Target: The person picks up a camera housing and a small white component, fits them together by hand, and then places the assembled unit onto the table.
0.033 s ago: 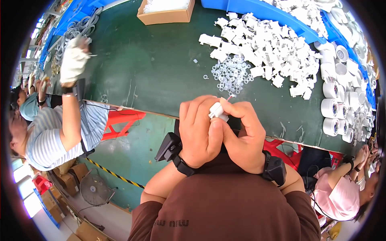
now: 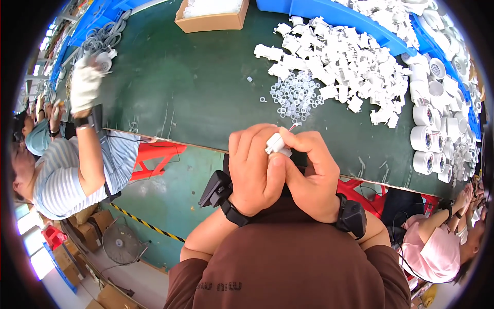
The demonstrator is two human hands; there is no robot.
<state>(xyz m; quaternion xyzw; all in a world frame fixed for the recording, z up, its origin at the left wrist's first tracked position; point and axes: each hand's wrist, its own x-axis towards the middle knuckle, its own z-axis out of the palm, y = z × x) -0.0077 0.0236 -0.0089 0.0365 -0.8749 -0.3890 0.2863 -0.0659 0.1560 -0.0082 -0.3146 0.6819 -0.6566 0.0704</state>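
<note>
Across the upper half of the head view, a dark green table (image 2: 195, 87) is spreading out, and its near edge is bending with the lens. At the top of the frame, left of centre, an open cardboard box (image 2: 211, 24) is standing on it. In the upper right, many white plastic parts (image 2: 345, 67) are lying in a loose heap in front of a blue bin (image 2: 350, 24), and clear rings (image 2: 298, 95) are lying at the lower left side of this heap. Near the centre of the frame, a small white piece (image 2: 276, 142) is sitting between the two hands, above the table's near edge. The left hand (image 2: 256, 170) is curling around its left side, while the right hand (image 2: 315, 167) is pinching from the right with thumb and forefinger; both are holding it narrowly. The visible long axis of the piece is slanting from lower left to upper right, and a thin reddish lead (image 2: 294, 126) is pointing to upper right, towards the rings. Fingers are covering the rest. In the upper left, a co-worker's gloved hand (image 2: 85, 88) is appearing blurred.
</note>
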